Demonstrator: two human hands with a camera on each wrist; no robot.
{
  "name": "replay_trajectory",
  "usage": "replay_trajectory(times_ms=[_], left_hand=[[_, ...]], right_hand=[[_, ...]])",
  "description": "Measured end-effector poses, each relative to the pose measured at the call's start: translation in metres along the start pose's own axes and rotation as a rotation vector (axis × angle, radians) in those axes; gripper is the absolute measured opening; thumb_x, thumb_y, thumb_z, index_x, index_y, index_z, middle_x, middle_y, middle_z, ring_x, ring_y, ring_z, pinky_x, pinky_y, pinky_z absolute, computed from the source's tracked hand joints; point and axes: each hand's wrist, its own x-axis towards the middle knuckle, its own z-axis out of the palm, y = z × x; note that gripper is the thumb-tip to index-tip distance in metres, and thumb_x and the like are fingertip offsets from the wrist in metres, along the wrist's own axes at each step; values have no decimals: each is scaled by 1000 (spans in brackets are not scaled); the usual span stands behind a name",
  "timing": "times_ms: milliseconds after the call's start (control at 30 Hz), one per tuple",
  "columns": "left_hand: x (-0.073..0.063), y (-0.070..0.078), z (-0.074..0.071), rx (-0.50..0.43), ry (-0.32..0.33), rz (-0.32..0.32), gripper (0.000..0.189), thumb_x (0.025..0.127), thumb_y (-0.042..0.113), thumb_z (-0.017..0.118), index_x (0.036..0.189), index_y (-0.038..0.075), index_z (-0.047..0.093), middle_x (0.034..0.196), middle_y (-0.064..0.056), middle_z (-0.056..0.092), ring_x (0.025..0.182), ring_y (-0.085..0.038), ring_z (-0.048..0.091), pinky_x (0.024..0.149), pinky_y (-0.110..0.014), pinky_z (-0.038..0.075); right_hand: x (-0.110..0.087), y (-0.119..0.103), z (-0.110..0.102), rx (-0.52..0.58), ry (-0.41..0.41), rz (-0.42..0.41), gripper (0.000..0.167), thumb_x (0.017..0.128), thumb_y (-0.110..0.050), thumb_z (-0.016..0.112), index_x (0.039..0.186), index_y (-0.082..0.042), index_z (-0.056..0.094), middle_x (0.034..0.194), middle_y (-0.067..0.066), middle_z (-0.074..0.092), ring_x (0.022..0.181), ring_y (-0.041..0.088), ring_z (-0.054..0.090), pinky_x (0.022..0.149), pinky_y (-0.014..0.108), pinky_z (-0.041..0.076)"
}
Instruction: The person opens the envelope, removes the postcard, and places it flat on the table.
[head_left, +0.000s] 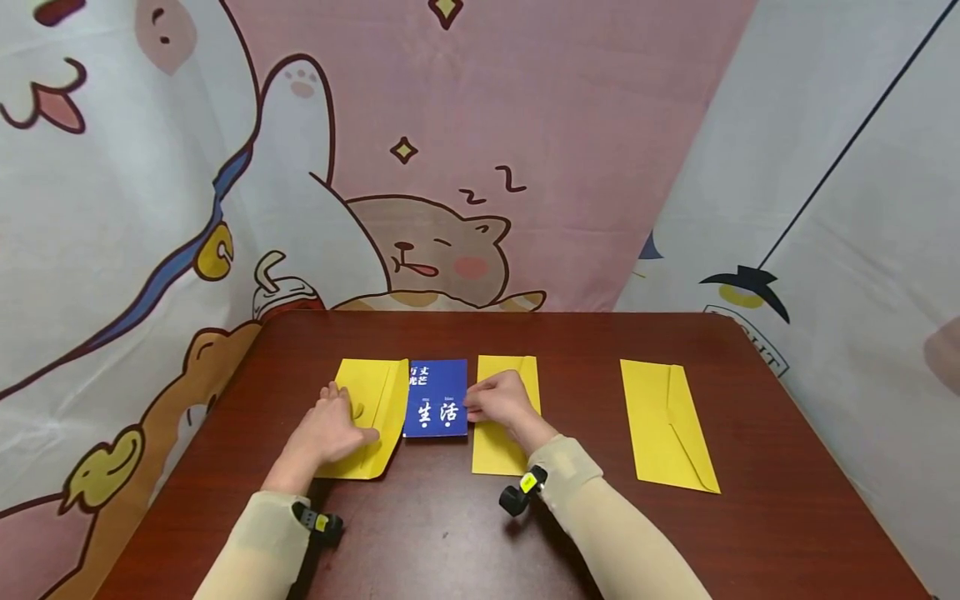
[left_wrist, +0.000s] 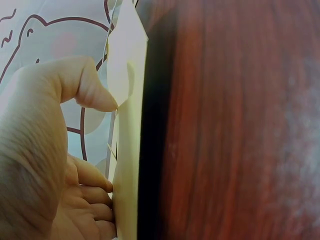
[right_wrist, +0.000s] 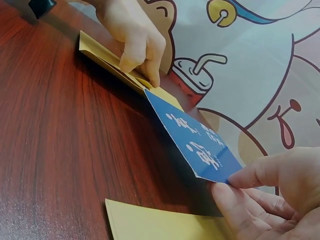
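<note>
A blue card (head_left: 437, 400) with white Chinese characters lies partly in the opening of the left yellow envelope (head_left: 352, 462). My right hand (head_left: 501, 402) pinches the card's right edge between thumb and fingers, as the right wrist view also shows at the card's corner (right_wrist: 220, 172). My left hand (head_left: 330, 429) rests on the left envelope, thumb and fingertips touching its top face. How much of the card sits inside the envelope is hidden. Beneath my right hand and wrist lies the middle yellow envelope (head_left: 491, 454).
A third yellow envelope (head_left: 671, 429) lies flap side up at the right of the dark red wooden table (head_left: 585, 525). Behind the table hangs a cloth (head_left: 570, 150) printed with cartoon animals. A small black camera (head_left: 517, 497) is strapped to each wrist.
</note>
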Motion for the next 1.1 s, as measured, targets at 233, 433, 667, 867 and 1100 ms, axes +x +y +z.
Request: replay_trajectory(times_ms=[233, 433, 667, 867, 1100], left_hand=[[-3, -2, -3, -7, -2, 25, 113, 83, 46, 73, 156, -23, 22, 166, -42, 9, 153, -58, 16, 121, -66, 22], [-3, -3, -4, -9, 10, 31, 112, 83, 45, 73, 155, -23, 22, 165, -42, 12, 152, -58, 18, 121, -67, 24], [-2, -3, -2, 1, 17, 29, 112, 82, 46, 73, 155, -23, 22, 165, -42, 11, 152, -59, 18, 120, -67, 24], [-2, -2, 0, -4, 17, 8, 114, 81, 45, 75, 156, -22, 22, 166, -41, 9, 152, -58, 17, 120, -68, 23], [-2, -1, 0, -1, 20, 8, 115, 80, 45, 75, 155, -23, 22, 166, -42, 10, 152, -59, 17, 120, -67, 24]], right_hand=[[3, 4, -6, 65, 6, 20, 20, 88, 8, 76, 106, 16, 74, 90, 19, 76, 72, 22, 76, 67, 34, 64], [3, 6, -7, 57, 7, 13, 20, 88, 10, 76, 106, 17, 74, 89, 20, 76, 70, 22, 75, 65, 33, 63], [1, 6, -2, 2, -1, -9, 16, 87, 11, 76, 101, 16, 74, 85, 19, 75, 62, 18, 73, 62, 31, 63], [-2, 5, 1, -102, -4, -30, 12, 84, 8, 79, 95, 12, 76, 80, 16, 74, 59, 19, 73, 60, 31, 62], [-4, 2, 4, -203, 5, -52, 10, 83, 7, 82, 90, 10, 76, 74, 15, 74, 58, 23, 74, 58, 32, 62]])
